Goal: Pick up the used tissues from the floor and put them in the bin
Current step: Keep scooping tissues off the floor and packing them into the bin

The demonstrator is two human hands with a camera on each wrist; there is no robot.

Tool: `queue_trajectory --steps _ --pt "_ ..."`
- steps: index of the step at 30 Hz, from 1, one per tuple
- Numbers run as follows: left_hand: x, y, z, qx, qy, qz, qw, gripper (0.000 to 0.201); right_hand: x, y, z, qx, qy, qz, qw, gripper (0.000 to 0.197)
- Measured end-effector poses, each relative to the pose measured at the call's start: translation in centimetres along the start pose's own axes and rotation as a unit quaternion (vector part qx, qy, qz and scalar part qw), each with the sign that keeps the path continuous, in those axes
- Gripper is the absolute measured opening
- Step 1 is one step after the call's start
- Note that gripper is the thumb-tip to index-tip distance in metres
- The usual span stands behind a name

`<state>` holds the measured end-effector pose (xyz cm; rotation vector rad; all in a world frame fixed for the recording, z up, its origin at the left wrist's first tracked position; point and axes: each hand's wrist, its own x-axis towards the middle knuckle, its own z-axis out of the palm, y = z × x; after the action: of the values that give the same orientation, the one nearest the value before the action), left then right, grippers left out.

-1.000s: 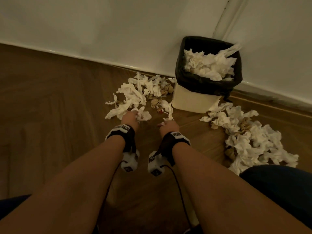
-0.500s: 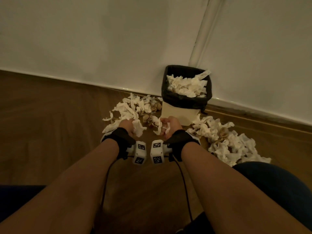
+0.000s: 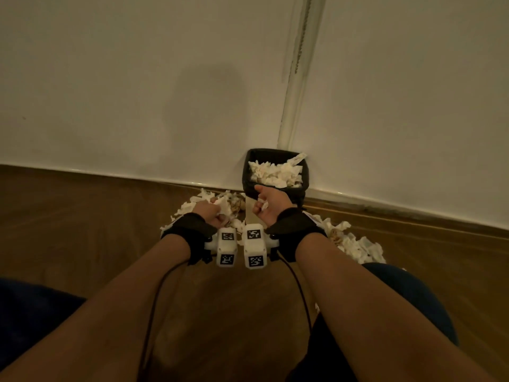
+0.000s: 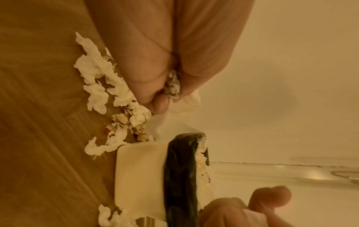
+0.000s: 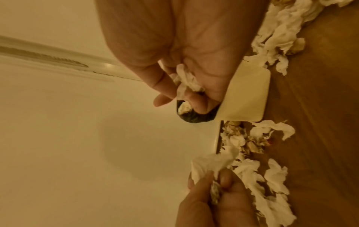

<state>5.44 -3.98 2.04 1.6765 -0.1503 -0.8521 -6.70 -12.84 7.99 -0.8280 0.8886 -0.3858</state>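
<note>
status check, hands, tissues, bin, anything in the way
Left hand grips a tissue wad; right hand grips a small tissue. Bin nearly full, just ahead. Tissue piles on the floor both sides; path clear.

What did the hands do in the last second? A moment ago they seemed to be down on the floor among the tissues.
Both hands have come up off the floor toward the bin. The left hand now grips a tissue wad taken from the left pile; the right hand holds a smaller tissue. The bin and the right pile lie as before.
</note>
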Motion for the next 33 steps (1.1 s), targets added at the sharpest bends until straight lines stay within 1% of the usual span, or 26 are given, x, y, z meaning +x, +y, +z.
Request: queue_trajectory --steps 2,4,6,9,10,12,14,15,17,19,20,21,23,25,27,30,33 --pt "-1.0 0.9 0.8 -0.061 -0.005 0.002 0.998 0.03 -1.0 -1.0 -0.2 0.006 -0.006 -0.016 1.0 0.037" --pt "-1.8 1.8 1.8 -0.152 -0.014 0.0 0.988 0.029 -1.9 -1.9 -0.7 0.013 -0.009 -0.034 0.999 0.038" --pt "-2.8 2.7 2.6 -0.248 -0.036 -0.029 0.968 0.029 -2.7 -2.9 -1.3 0.024 -0.008 -0.051 0.998 0.04" --pt "-3.7 3.8 3.8 -0.333 -0.052 -0.036 0.941 0.031 -3.2 -4.4 -2.3 0.032 0.0 -0.06 0.998 0.048" --pt "-3.8 4.1 4.1 -0.316 -0.042 -0.033 0.947 0.035 -3.2 -4.9 -2.8 0.017 0.016 -0.066 0.998 0.05" --pt "-3.9 4.7 5.0 -0.233 -0.017 -0.014 0.972 0.041 -3.1 -5.6 -3.7 -0.054 0.043 -0.092 0.993 0.046" --pt "-4.2 5.4 6.0 -0.189 -0.011 -0.007 0.982 0.039 -2.9 -6.0 -4.6 -0.12 0.045 -0.116 0.985 0.044" --pt "-4.4 5.8 6.4 -0.186 -0.019 -0.015 0.982 0.036 -2.9 -6.2 -4.9 -0.125 0.04 -0.118 0.984 0.044" --pt "-4.7 6.6 7.1 -0.212 -0.053 -0.027 0.976 0.033 -2.7 -6.5 -5.7 -0.107 0.02 -0.122 0.987 0.043" --pt "-4.4 7.1 7.7 -0.19 -0.071 -0.014 0.979 0.042 -2.4 -6.7 -6.4 -0.071 0.008 -0.128 0.989 0.042" --pt "-4.0 7.3 8.0 -0.168 -0.069 -0.006 0.983 0.045 -1.9 -6.7 -6.9 -0.071 0.016 -0.138 0.988 0.041" --pt "-3.7 7.4 8.3 -0.142 -0.058 0.005 0.988 0.043 -1.6 -6.7 -7.4 -0.1 0.038 -0.153 0.982 0.038" --pt "-3.1 7.3 8.9 -0.074 -0.033 0.031 0.996 0.043 -0.7 -6.6 -8.5 -0.205 0.092 -0.186 0.956 0.032" --pt "-2.3 7.1 9.3 -0.019 -0.016 0.056 0.998 0.043 0.6 -6.5 -9.5 -0.271 0.119 -0.184 0.937 0.026" --pt "-1.3 6.8 9.8 0.015 -0.013 0.093 0.995 0.038 1.6 -6.4 -9.8 -0.307 0.128 -0.17 0.928 0.025" --pt "-0.2 6.4 10.1 0.002 -0.029 0.12 0.992 0.031 2.8 -6.4 -9.4 -0.384 0.12 -0.163 0.901 0.029" --pt "0.4 6.0 9.9 0.034 -0.033 0.165 0.985 0.031 4.2 -6.4 -9.1 -0.415 0.114 -0.156 0.889 0.031"
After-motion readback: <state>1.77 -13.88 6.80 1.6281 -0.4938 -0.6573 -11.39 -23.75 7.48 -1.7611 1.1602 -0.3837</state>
